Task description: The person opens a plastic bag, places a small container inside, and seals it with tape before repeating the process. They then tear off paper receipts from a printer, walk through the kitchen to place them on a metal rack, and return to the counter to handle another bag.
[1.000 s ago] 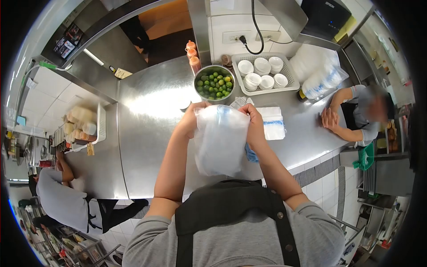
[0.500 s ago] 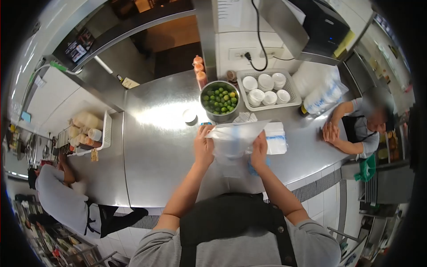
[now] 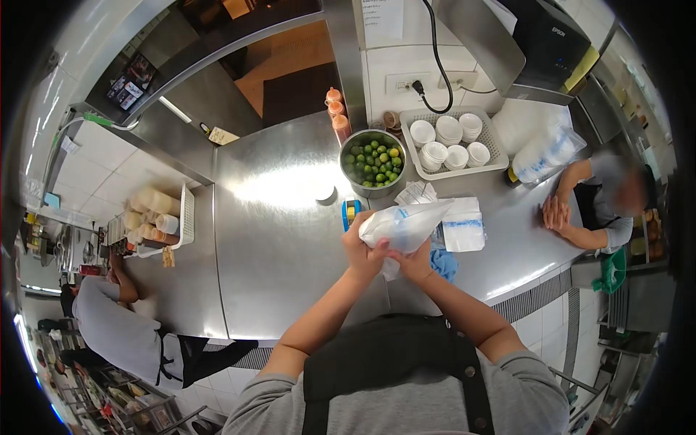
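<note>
My left hand [image 3: 365,250] and my right hand [image 3: 415,262] are close together over the metal counter [image 3: 283,268], both closed on a white plastic bag [image 3: 406,226]. The bag is gathered and tilted, its pointed end towards the upper right. Just beyond my left hand lies a blue tape dispenser [image 3: 351,213]. To the right of the bag is a stack of white packets with blue print [image 3: 464,225], and a blue cloth [image 3: 444,265] lies by my right hand. What the bag holds cannot be made out.
A metal pot of green limes [image 3: 372,164], a basket of white cups [image 3: 455,172] and orange bottles [image 3: 341,127] stand behind. A small white cup [image 3: 324,194] is left of the pot. One person [image 3: 609,196] leans at the right, another [image 3: 116,319] works at the left.
My hands have come together and the bag, spread between them before, is now bunched in their grip. The tape dispenser shows more fully. The whole view has shifted slightly.
</note>
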Demonstrator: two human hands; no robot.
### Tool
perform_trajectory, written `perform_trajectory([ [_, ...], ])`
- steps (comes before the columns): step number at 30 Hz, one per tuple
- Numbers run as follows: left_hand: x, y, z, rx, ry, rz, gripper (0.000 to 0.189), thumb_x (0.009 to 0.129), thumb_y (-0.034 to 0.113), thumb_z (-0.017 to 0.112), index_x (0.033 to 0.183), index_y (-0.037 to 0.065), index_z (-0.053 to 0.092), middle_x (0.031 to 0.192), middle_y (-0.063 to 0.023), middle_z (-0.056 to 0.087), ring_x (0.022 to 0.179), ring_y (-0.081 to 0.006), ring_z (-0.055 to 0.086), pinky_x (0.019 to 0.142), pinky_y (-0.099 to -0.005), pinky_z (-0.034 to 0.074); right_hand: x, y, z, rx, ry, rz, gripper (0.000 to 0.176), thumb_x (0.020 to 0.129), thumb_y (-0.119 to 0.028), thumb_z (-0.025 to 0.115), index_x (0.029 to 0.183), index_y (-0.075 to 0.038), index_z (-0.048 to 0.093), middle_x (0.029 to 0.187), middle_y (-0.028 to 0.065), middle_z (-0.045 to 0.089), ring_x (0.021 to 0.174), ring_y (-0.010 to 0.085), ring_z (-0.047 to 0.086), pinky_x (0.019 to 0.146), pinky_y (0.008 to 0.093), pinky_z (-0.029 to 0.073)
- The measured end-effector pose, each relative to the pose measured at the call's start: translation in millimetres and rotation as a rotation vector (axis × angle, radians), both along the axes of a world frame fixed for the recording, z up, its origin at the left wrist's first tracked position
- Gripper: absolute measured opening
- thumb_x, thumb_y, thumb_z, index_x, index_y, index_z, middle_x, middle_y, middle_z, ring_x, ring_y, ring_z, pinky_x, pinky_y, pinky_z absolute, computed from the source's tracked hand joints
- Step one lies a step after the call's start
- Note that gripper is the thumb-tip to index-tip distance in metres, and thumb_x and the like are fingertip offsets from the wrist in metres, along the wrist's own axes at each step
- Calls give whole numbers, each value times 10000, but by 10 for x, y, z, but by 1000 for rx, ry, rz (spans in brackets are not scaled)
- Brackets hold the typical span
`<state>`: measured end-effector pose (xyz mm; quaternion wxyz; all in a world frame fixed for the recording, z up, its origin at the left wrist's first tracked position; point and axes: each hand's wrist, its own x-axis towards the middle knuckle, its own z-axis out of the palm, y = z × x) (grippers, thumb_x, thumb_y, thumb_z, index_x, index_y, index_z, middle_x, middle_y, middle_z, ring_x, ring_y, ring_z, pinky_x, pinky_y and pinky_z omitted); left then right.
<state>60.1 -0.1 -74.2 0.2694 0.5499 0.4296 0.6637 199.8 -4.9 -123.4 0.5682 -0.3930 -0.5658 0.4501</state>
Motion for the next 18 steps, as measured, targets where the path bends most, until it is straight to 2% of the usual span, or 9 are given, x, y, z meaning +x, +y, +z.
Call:
perform_trajectory([
  [3, 41, 20, -112, 31, -26, 18, 692, 870, 614, 669, 1017, -62, 663, 878, -134, 683, 811, -229, 683, 711, -332, 527, 11, 33, -51, 57, 30, 23, 832, 677, -399, 942, 1286, 12, 550, 1193, 139, 656, 1095, 274, 650, 942, 400, 516],
  [6, 57, 6, -182, 61, 5, 39, 706, 899, 638, 615, 1003, -57, 678, 904, -147, 685, 838, -270, 687, 725, -347, 531, 40, 33, -86, 81, -78, -2, 826, 675, -402, 939, 1279, 14, 558, 1195, 139, 650, 1110, 291, 639, 965, 423, 496],
  [9, 13, 2, -473, 70, 48, 12, 693, 936, 633, 565, 988, -46, 690, 951, -161, 689, 854, -304, 689, 733, -360, 532, 108, 47, -287, 124, -286, 9, 788, 694, -389, 928, 1269, 13, 568, 1197, 151, 648, 1114, 315, 631, 985, 436, 477],
  [11, -16, -1, -693, 49, 73, -8, 691, 957, 633, 531, 977, -38, 695, 981, -173, 691, 862, -320, 691, 736, -368, 534, 107, 39, -348, 95, -248, 48, 808, 712, -377, 914, 1311, 7, 532, 1225, 163, 632, 1130, 321, 620, 991, 438, 471],
  [14, -47, 22, -903, 9, 114, -14, 730, 981, 675, 436, 917, -9, 682, 847, -111, 685, 741, -248, 668, 716, -388, 512, 106, 41, -524, 58, -258, 64, 858, 738, -375, 890, 1373, 6, 457, 1269, 181, 598, 1163, 332, 599, 999, 439, 463],
  [17, -118, 6, -971, -87, 163, -82, 678, 983, 616, 497, 1169, -19, 641, 994, -199, 698, 897, -351, 702, 768, -387, 538, 126, 55, -442, 80, -387, 30, 917, 753, -386, 872, 1411, 24, 383, 1305, 208, 555, 1200, 356, 569, 1006, 437, 454],
  [18, -148, 0, -937, -62, 297, -50, 529, 1019, 479, 528, 1234, 1, 599, 1025, -211, 693, 903, -376, 696, 784, -391, 536, 145, 45, -403, 93, -445, 17, 936, 757, -390, 868, 1419, 33, 359, 1315, 218, 540, 1213, 365, 558, 1009, 436, 451],
])
